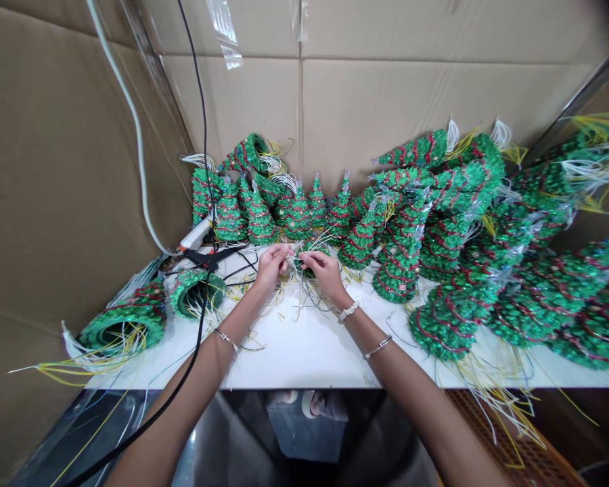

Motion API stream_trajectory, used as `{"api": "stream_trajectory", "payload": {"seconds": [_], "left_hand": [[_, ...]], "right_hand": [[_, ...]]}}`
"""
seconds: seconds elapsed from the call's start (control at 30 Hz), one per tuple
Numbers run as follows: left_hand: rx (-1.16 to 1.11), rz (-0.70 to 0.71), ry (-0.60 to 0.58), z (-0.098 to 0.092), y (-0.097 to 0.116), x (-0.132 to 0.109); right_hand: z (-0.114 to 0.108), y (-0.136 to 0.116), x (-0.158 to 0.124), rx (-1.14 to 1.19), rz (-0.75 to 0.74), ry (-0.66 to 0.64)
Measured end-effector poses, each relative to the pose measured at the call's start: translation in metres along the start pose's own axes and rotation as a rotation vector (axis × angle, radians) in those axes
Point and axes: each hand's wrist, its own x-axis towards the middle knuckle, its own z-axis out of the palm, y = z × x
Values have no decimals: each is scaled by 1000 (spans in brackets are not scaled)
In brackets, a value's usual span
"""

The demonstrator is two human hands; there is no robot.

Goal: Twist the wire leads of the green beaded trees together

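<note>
Both my hands meet over the white table (304, 352), near its back. My left hand (271, 265) pinches a bundle of thin white and yellow wires (295, 260). My right hand (325, 269) is closed on a small green glitter cone tree (308, 251) that those wires come out of; the tree is mostly hidden behind my fingers. Loose wire ends fan out below and between my hands.
A row of small green trees with red stripes (264, 216) stands behind my hands. Stacks of bigger trees (467, 270) lie to the right, nested cones (126, 325) to the left. A glue gun (197, 237) and a black cable (203, 203) sit at back left. Cardboard walls surround the table.
</note>
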Motion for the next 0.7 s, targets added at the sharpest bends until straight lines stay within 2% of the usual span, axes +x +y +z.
{"api": "stream_trajectory", "payload": {"seconds": [0.23, 0.53, 0.7], "left_hand": [[113, 33, -5, -4, 0, 2], [131, 14, -143, 4, 7, -4], [116, -5, -115, 5, 5, -5]], "right_hand": [[-1, -2, 0, -9, 14, 12], [1, -4, -3, -90, 1, -44], [2, -3, -4, -48, 1, -6]]}}
